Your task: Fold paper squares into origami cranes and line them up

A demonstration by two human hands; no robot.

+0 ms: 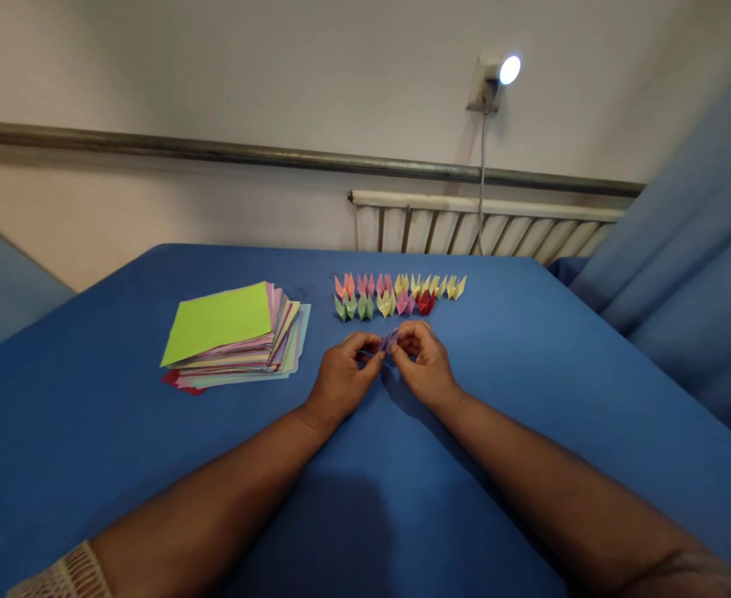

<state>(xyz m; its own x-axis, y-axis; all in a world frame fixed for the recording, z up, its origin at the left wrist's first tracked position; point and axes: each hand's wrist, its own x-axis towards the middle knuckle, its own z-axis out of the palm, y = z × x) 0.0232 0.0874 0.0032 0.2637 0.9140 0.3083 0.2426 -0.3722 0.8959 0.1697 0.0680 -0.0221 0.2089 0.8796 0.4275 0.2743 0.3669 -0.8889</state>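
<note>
A small folded piece of purple paper (389, 339) is pinched between my two hands, above the middle of the blue table. My left hand (345, 370) grips its left side with thumb and fingertips. From the right, my right hand (426, 364) pinches it the same way. Much of the paper is hidden by my fingers, so its exact shape cannot be made out. Just beyond my hands stand two rows of folded paper cranes, among them a red crane (426, 302), a green crane (365, 306) and a yellow crane (456, 287).
To the left lies a thick stack of coloured paper sheets (222, 324), lime green on top. The blue table (496, 498) reaches back to a wall with a pipe (247, 154), a radiator (453, 228) and a plugged-in light (509, 70). A blue curtain (683, 241) hangs at the right.
</note>
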